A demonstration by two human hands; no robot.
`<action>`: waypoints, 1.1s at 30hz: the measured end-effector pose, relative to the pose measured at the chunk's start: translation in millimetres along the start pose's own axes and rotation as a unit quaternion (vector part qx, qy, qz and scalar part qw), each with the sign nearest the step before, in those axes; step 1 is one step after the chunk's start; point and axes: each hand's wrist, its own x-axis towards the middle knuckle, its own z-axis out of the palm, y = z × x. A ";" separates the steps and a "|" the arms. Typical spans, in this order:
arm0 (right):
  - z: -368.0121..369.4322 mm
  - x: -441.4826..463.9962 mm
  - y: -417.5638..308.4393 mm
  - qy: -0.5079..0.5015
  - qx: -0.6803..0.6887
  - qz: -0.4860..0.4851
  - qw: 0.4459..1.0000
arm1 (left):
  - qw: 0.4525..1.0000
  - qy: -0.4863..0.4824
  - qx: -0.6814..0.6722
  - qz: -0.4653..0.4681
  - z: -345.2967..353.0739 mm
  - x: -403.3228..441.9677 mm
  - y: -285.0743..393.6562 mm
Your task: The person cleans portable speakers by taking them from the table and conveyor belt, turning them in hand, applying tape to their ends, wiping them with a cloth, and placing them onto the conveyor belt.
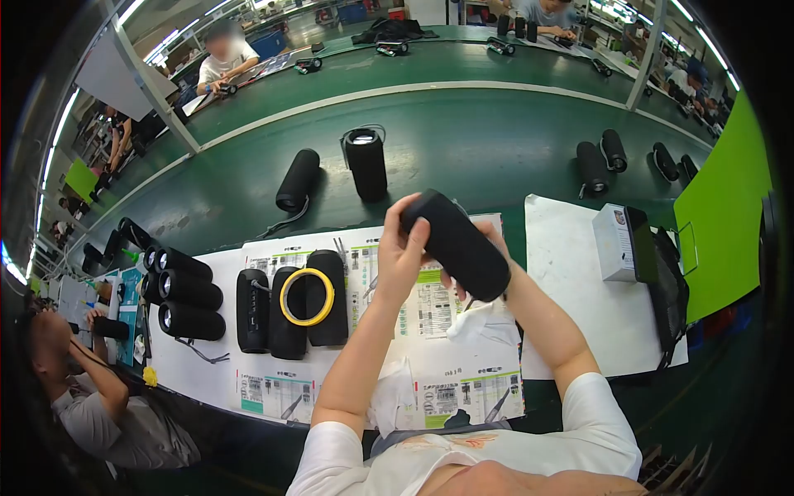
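A black cylindrical speaker (pixel 459 245) is held tilted above the papers at the middle of the head view. My left hand (pixel 402 248) grips its upper left end, the thumb lying across the side. On the other side my right hand (pixel 495 241) is closed around it, partly hidden behind its body. Below the speaker, a crumpled white cloth (pixel 480 322) lies on the printed sheets (pixel 447 393). To the left of my left forearm several black speakers (pixel 288 335) lie side by side, with a yellow tape roll (pixel 307 297) resting on top.
On the green conveyor (pixel 463 124) are an upright speaker (pixel 365 165), a lying speaker (pixel 298 180) and more at right. Further speakers (pixel 192 321) are stacked at left, near a seated co-worker (pixel 124 405). A white box (pixel 614 244) stands at right beside a green panel (pixel 728 223).
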 end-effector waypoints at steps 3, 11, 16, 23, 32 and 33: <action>30.4 7.8 -8.8 0.191 -0.127 0.012 0.973 | 0.985 0.081 -0.128 -0.078 -14.9 8.9 -33.7; 42.5 -4.6 -12.2 0.192 -0.290 0.026 0.937 | 0.910 0.125 -0.316 -0.236 -34.7 9.0 -70.5; 41.6 -2.2 -9.9 0.304 -0.494 -0.016 0.814 | 0.901 0.148 -0.319 -0.254 -25.0 6.1 -71.9; 47.1 3.2 -1.9 0.241 -0.724 -0.203 0.614 | 0.889 0.129 -0.338 -0.280 -21.9 5.0 -82.8; 37.6 11.4 2.8 0.399 -0.757 -0.231 0.463 | 0.895 -0.031 -0.234 -0.377 11.0 -14.6 -62.7; 34.6 11.5 1.3 0.426 -0.746 -0.227 0.459 | 0.883 -0.063 -0.253 -0.391 14.3 -14.1 -64.8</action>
